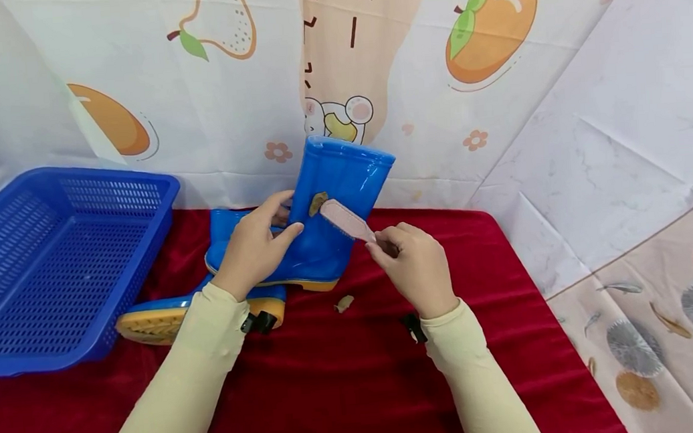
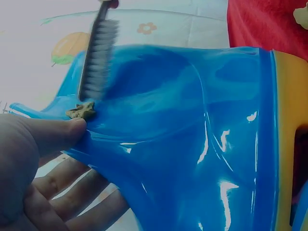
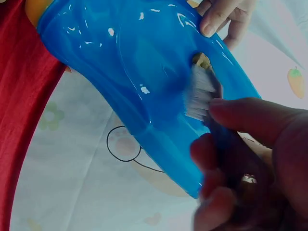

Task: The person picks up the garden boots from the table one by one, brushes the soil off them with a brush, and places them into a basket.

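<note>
Where the printed backdrop ends, a red cloth spreads out in front. A blue openwork basket stands at the far left. To its right, a lying boot, blue with a yellow sole, is on its side, sole towards the viewer. A matching held boot is tilted, opening uppermost; whether its sole bears on anything cannot be determined. The left hand grips its shaft, thumb on the near face, fingers behind. The right hand grasps the handle of a brush, pale bristles facing the shaft. One brown clump sits on that shaft, just beside the brush tip and near the left thumb. A brown fragment lies on the red cloth.
</note>
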The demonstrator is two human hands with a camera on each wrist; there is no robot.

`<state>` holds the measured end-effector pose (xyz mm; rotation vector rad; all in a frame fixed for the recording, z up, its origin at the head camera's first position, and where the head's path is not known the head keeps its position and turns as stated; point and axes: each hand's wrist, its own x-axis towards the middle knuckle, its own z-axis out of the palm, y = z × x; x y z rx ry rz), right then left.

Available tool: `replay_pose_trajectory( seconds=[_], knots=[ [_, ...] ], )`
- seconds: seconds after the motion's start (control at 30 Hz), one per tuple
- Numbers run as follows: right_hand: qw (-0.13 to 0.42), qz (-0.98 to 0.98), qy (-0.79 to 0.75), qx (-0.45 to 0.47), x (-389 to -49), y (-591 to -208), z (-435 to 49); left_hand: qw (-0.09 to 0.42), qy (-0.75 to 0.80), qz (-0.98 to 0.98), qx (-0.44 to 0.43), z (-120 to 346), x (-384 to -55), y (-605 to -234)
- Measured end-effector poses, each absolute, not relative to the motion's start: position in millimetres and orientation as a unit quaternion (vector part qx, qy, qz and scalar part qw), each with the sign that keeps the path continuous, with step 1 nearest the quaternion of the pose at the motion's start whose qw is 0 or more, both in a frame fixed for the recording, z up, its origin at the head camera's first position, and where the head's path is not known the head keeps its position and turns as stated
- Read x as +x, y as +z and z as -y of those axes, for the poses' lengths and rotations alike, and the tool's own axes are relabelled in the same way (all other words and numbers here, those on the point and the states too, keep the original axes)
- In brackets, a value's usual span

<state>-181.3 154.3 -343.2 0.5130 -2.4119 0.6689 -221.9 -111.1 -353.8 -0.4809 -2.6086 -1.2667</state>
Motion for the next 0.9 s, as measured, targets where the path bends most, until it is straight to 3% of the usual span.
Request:
replay_pose_trajectory(
  seconds=[0.3, 0.7, 0.9],
  knots=[
    [0.358, 0.859, 0.292, 0.219, -181.3, -344.6, -150.8, 0.094, -0.434, 0.878, -0.181, 108.3, -219.4, -350.6],
    [0.295, 0.905, 0.243, 0.185, -179.8, -345.2, -153.7, 0.093, -0.437, 0.877, -0.175, 108.3, -221.2, -352.4],
    [0.230, 0.935, 0.215, 0.163, -177.3, -340.8, -154.8, 0.088, -0.440, 0.878, -0.168, 110.8, -221.0, -354.7]
  ],
)
